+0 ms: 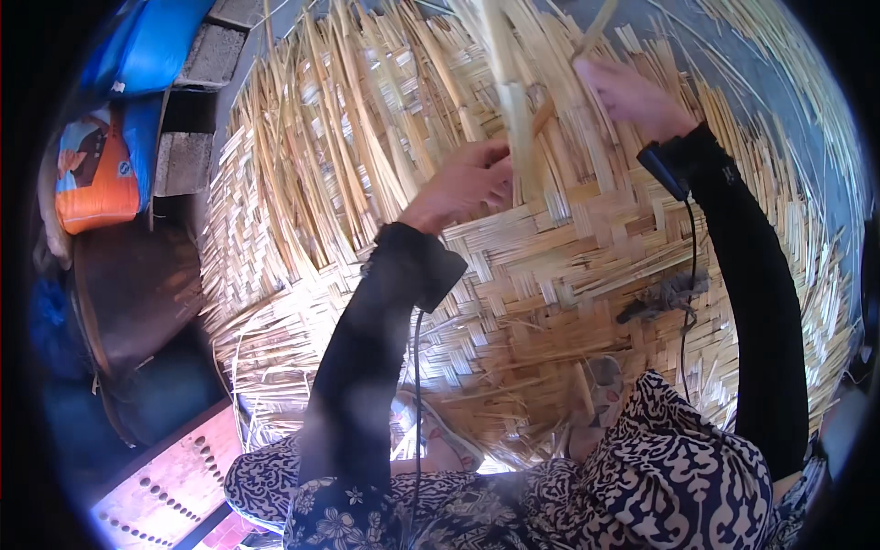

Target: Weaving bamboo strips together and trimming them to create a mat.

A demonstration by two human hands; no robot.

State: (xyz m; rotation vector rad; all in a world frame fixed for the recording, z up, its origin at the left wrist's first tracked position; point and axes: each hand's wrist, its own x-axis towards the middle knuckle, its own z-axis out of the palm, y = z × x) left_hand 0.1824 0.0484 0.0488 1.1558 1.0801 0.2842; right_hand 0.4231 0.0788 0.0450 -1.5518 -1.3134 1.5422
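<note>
Spread out in front of me is a large woven mat of pale straw-coloured split reed, with loose upright strips fanning from its far side. My left hand lies low over the weave, its fingers curled against a broad upright strip that partly covers the fingertips. Farther right and higher, my right hand is blurred; its fingers are closed at the lower end of a thin reed strip that slants up to the right.
My feet rest on the mat's near part, beside a dark bundle. Thin cables hang from black devices on both wrists. At left are an orange packet, blue bags, grey blocks and a perforated reddish panel. More loose strips lie at far right.
</note>
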